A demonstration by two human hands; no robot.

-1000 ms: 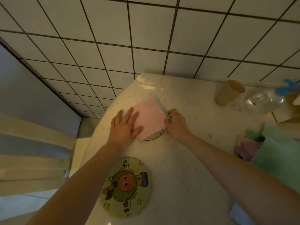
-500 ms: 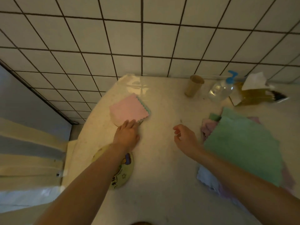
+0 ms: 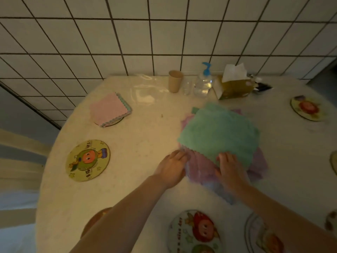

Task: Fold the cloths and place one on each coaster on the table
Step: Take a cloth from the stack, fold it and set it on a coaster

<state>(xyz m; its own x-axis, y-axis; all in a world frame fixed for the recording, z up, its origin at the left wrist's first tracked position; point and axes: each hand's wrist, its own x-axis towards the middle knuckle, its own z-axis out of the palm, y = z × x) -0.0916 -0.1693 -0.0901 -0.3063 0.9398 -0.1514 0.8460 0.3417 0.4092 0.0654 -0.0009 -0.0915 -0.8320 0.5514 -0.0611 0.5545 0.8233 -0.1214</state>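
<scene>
Both hands have left the folded pink cloth, which sits on its coaster, and moved right of it to the cloth pile. Left hand rests at the near-left edge of the green cloth, fingers fairly straight; grip unclear. Right hand presses the near edge; pinch cannot be told. Step: picking up the next cloth. Next: lift the top layer only. Fleecy, square, scalloped edges; lilac cloths beneath. Round printed coaster lies bare on the tabletop, nearer than the pink cloth.
</scene>
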